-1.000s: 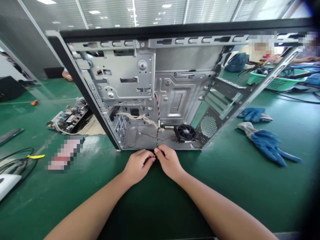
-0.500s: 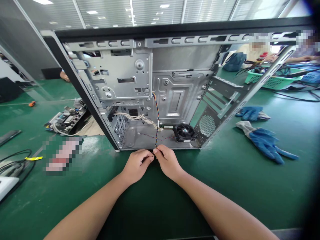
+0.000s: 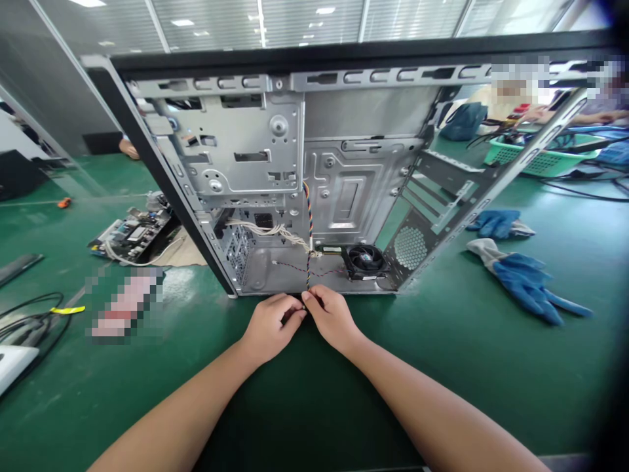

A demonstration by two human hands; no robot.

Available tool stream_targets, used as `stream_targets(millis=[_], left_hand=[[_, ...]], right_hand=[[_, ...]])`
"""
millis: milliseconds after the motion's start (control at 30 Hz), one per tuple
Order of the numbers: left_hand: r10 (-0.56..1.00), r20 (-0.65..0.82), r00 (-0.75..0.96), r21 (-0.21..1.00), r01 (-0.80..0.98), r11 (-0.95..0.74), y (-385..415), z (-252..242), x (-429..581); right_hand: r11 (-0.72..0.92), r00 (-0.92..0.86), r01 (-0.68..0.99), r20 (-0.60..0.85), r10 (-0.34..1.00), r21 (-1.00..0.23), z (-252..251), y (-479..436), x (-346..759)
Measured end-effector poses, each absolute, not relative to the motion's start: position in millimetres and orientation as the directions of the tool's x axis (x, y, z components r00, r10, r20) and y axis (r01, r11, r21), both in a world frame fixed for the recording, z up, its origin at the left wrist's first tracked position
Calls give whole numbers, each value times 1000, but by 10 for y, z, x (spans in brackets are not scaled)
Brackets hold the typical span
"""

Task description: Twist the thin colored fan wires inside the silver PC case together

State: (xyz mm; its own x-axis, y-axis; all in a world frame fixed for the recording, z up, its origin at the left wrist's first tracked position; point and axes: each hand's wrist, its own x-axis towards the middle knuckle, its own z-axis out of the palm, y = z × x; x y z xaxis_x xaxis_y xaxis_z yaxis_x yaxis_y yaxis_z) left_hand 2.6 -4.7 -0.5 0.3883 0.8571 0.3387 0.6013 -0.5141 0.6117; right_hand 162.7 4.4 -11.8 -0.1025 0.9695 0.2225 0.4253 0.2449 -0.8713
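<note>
An open computer case [image 3: 314, 56] stands upright in front of me on the green table. A twisted multi-coloured cable [image 3: 310, 216] hangs from behind its drive cage [image 3: 236, 147] and runs over the bottom front edge to my fingers. My left hand [image 3: 276, 330] is closed in a pinch at the cable's end; a tiny light tip shows there. Beside it, my right hand [image 3: 333, 317] pinches the same cable, and the fingers hide most of that end. Inside the case, a black cooling fan [image 3: 366, 257] sits at the bottom right, and a pale wire bundle [image 3: 275, 229] reaches in from the left.
Blue-and-white work gloves [image 3: 525, 278] lie on the right. Behind them is a green basket [image 3: 555, 160] with cables, near people at work. A circuit board [image 3: 135, 233] and black cables [image 3: 46, 321] lie on the left. The case's frame stands close before my hands.
The view has shifted very slightly. Both hands keep their pinch on the cable, and the left fingertips have moved a little, exposing a small light tip.
</note>
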Motion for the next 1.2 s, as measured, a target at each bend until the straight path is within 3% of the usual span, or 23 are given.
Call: stream_targets(millis=[567,867,1200], left_hand=[[890,194,412,740,534,-409,4,47,14],[871,283,403,655,582,-482,-41,41,36],[850,287,443,602,607,-519,-40,31,30]], right_hand=[[266,-180,417,208,961,-869,-112,56,1653],[269,-130,434,236,963,-860,-119,44,1640],[279,-134,442,245,960,-853,-100,35,1632]])
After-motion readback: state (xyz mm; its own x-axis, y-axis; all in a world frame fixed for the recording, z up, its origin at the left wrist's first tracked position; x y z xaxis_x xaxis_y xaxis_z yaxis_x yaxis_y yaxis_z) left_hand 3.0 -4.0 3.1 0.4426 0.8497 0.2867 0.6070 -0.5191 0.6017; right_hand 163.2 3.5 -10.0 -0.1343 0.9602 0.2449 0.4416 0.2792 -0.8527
